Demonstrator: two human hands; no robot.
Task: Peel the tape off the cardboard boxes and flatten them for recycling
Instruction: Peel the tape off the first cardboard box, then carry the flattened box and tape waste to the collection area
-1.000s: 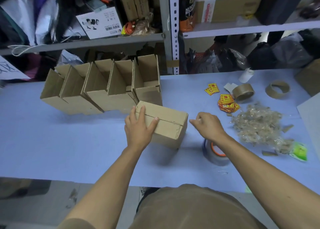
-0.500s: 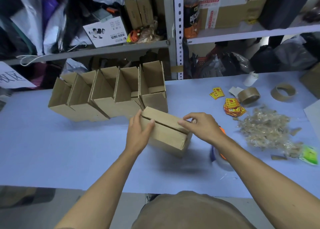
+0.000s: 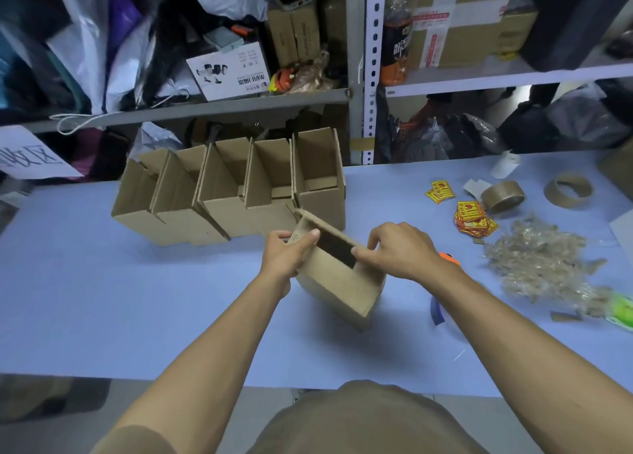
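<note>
Pale blue surface under cluttered metal shelves. At centre, left hand pinching one top flap of a small cardboard box, thumb over the flap edge; right hand gripping the opposite flap, fingers curled over it. Box tilted, flaps parted, dark gap showing between them. Just behind, a row of open boxes standing side by side. To the right, a heap of peeled tape, yellow stickers, a brown tape roll and an empty cardboard ring.
</note>
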